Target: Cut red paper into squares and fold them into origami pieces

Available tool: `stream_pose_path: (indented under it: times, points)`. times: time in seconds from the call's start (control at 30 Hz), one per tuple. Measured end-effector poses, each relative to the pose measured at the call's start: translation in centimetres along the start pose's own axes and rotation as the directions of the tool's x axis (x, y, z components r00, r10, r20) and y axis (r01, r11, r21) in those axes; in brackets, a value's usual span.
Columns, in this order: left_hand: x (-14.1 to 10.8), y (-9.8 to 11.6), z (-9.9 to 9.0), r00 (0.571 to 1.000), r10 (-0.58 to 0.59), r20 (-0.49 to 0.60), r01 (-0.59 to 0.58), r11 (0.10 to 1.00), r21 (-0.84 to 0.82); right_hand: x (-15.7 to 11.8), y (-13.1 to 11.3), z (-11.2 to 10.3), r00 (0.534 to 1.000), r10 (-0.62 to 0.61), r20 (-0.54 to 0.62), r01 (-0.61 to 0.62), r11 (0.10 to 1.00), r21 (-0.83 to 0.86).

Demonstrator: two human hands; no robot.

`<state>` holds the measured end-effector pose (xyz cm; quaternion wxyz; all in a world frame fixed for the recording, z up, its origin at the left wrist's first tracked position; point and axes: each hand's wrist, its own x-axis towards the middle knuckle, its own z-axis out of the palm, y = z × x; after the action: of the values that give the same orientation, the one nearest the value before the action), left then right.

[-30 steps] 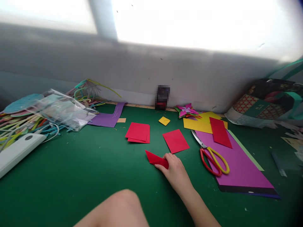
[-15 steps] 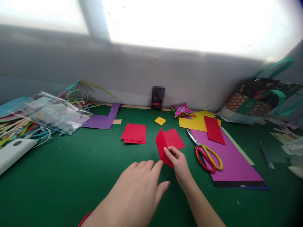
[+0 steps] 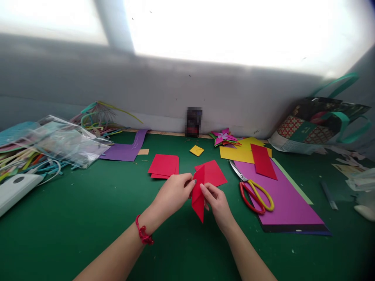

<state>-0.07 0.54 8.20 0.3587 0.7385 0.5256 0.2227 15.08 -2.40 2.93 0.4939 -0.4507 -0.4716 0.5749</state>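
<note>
Between my two hands, raised over the green table, is a creased piece of red paper (image 3: 198, 199) with a pointed lower end. My left hand (image 3: 175, 194) pinches its left edge between thumb and fingers. On the opposite edge, my right hand (image 3: 216, 201) grips it, thumb in front and fingers behind. Just behind the held piece lies a flat red paper sheet (image 3: 216, 173), partly covered by it. A small stack of red paper squares (image 3: 163, 166) rests beyond my left hand. Scissors (image 3: 254, 191) with red and yellow handles lie right of my right hand.
Purple sheets (image 3: 288, 203) lie under the scissors, with a red strip (image 3: 263, 162) and yellow paper (image 3: 237, 153) behind. Folded paper stars (image 3: 225, 137) sit near the wall. A bag (image 3: 310, 127) stands far right. Plastic sleeves (image 3: 70, 142) and a white power strip (image 3: 19, 191) are left.
My left hand has moved up and forward from in front of the red paper and now pinches its left edge. The paper has turned, its point now facing down toward me.
</note>
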Motion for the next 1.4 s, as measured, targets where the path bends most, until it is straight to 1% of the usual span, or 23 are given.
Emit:
stream_pose_path:
  times: [0.1, 0.2, 0.27, 0.3, 0.4, 0.47, 0.6, 0.7, 0.77, 0.83, 0.9, 0.97, 1.03, 1.07, 1.17, 1.27, 1.4]
  points:
    - [-0.1, -0.2, 0.4, 1.0, 0.003, 0.029, -0.002, 0.998, -0.056, 0.0, 0.4, -0.1, 0.999, 0.033, 0.021, -0.034, 0.996, 0.085]
    - [0.0, -0.2, 1.1, 0.999, 0.026, -0.023, -0.027, 0.996, -0.083, 0.1, 0.5, -0.4, 1.0, 0.012, -0.002, -0.012, 0.992, 0.125]
    - [0.2, -0.2, 1.6, 0.998, 0.015, -0.06, -0.022, 0.993, -0.114, 0.1, 0.5, -0.5, 1.0, 0.024, -0.001, -0.023, 0.993, 0.118]
    - [0.2, -0.2, 1.7, 0.998, 0.0, -0.061, -0.008, 0.991, -0.137, 0.1, 0.4, -0.5, 0.999, 0.034, 0.006, -0.035, 0.994, 0.108]
    - [0.5, -0.4, 2.0, 0.999, -0.044, 0.01, 0.045, 0.975, -0.219, 0.1, 0.3, -0.4, 0.998, 0.061, 0.026, -0.063, 0.994, 0.089]
    - [0.6, -0.6, 2.0, 0.998, -0.04, 0.043, 0.051, 0.96, -0.276, 0.1, 0.3, -0.1, 0.997, 0.071, 0.032, -0.074, 0.991, 0.111]
    - [0.6, -0.5, 1.9, 0.999, -0.014, 0.038, 0.026, 0.938, -0.347, -0.1, 0.5, 0.2, 0.997, 0.066, 0.036, -0.072, 0.983, 0.172]
    - [0.5, -0.3, 1.9, 0.999, -0.016, 0.04, 0.03, 0.922, -0.385, -0.1, 0.7, 0.1, 0.998, 0.048, 0.05, -0.055, 0.986, 0.159]
    - [0.5, -0.2, 2.0, 0.997, -0.012, 0.076, 0.042, 0.911, -0.41, 0.1, 0.8, -0.1, 0.999, 0.036, 0.008, -0.036, 0.988, 0.149]
    - [0.5, -0.3, 2.3, 0.99, 0.014, 0.14, 0.047, 0.905, -0.423, 0.3, 0.9, -0.2, 0.996, 0.027, -0.082, -0.015, 0.99, 0.14]
    - [0.8, -0.7, 2.7, 0.982, 0.042, 0.184, 0.042, 0.901, -0.432, 0.5, 1.0, -0.3, 0.984, 0.025, -0.175, -0.001, 0.991, 0.135]
    - [1.2, -1.4, 3.3, 0.985, 0.042, 0.166, 0.039, 0.888, -0.458, 0.8, 1.1, -0.2, 0.977, 0.025, -0.213, 0.003, 0.991, 0.131]
    - [1.7, -2.1, 3.8, 0.991, 0.032, 0.132, 0.04, 0.862, -0.505, 1.0, 1.4, -0.2, 0.978, 0.024, -0.207, 0.001, 0.993, 0.12]
    - [1.9, -2.5, 3.9, 0.99, 0.036, 0.137, 0.043, 0.846, -0.532, 1.2, 1.5, -0.1, 0.979, 0.021, -0.202, 0.002, 0.994, 0.113]
    - [2.1, -3.6, 4.3, 0.988, 0.025, 0.152, 0.061, 0.843, -0.535, 1.6, 2.0, 0.0, 0.98, 0.015, -0.197, 0.004, 0.995, 0.096]
    - [1.6, -4.4, 4.6, 0.988, 0.003, 0.152, 0.08, 0.839, -0.538, 2.0, 2.4, 0.0, 0.98, 0.0, -0.2, 0.018, 0.996, 0.089]
    - [0.2, -5.1, 5.1, 0.996, -0.046, 0.076, 0.08, 0.826, -0.557, 2.0, 2.4, 0.3, 0.986, -0.018, -0.167, 0.032, 0.996, 0.084]
